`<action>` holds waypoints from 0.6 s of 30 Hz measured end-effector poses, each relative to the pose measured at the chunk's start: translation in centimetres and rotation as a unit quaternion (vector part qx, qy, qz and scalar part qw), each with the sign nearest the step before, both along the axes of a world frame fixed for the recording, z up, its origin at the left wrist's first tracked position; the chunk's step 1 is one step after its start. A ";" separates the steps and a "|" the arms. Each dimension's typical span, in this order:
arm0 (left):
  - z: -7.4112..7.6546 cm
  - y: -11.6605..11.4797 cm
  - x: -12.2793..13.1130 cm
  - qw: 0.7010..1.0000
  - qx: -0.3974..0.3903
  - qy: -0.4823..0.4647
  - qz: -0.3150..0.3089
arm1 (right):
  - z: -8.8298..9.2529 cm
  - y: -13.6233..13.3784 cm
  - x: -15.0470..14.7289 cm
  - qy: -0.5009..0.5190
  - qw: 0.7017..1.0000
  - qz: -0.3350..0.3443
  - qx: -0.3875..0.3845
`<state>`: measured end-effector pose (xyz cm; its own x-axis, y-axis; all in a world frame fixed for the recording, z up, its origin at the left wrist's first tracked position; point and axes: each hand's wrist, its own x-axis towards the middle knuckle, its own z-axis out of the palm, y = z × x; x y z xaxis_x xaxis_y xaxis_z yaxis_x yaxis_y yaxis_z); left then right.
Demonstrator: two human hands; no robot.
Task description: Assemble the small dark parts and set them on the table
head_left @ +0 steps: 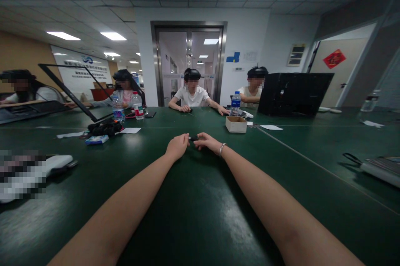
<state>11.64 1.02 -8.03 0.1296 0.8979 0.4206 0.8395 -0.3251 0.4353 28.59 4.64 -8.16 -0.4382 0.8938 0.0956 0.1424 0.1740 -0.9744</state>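
Both hands meet over the green tabletop [200,182], ahead of my outstretched arms. Between them is a small black object with a silvery end [194,138], too small to name its kind. My left hand [177,147] is closed, its fingertips pinching the silvery end. From the other side my right hand [208,143], with a bracelet at its wrist, grips the black part between thumb and fingers. Parts of the object are hidden behind the fingertips.
A small cardboard box [236,124] stands beyond my right hand, near a blue-labelled bottle [235,104]. Two bottles, black cables [104,128] and a blue packet [96,140] lie left. A black computer case [293,93] stands at right. Several people in headsets sit across the table.
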 end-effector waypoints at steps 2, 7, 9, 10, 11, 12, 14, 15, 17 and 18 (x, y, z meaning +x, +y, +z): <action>0.0 0.0 0.0 1.000 0.002 -0.006 -0.008 | 0.1 0.0 0.0 -0.004 1.000 0.004 -0.007; 0.0 0.0 0.0 1.000 0.005 -0.009 -0.006 | 0.0 0.1 -0.1 -0.023 1.000 0.013 -0.006; 0.0 -0.1 0.0 1.000 0.002 -0.005 -0.006 | -0.1 0.1 0.0 -0.003 1.000 0.011 -0.002; 0.0 -0.1 0.0 1.000 0.002 -0.004 -0.006 | -0.1 0.2 0.0 0.005 1.000 0.009 -0.002; 0.0 -0.1 0.0 1.000 0.003 -0.003 -0.007 | -0.1 0.2 0.0 0.008 1.000 0.009 -0.003; 0.0 -0.1 0.0 1.000 0.003 -0.004 -0.008 | -0.1 0.3 0.1 0.005 1.000 0.011 -0.006; 0.0 0.0 0.0 1.000 0.003 -0.003 -0.010 | -0.1 0.3 0.1 -0.010 1.000 0.019 -0.013; -0.1 0.0 0.0 1.000 0.003 0.000 -0.010 | -0.1 0.3 0.1 -0.015 0.999 0.024 -0.014; -0.1 0.1 0.0 1.000 0.003 0.006 -0.006 | -0.1 0.3 0.1 -0.011 1.000 0.024 -0.012; -0.1 0.1 0.0 1.000 0.003 0.008 -0.004 | -0.1 0.3 0.1 -0.003 1.000 0.019 -0.010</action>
<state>11.68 1.09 -8.17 0.1443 0.8939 0.4244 0.8439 -0.3351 0.4190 28.68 4.91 -8.27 -0.4728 0.8780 0.0747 0.1409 0.1590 -0.9772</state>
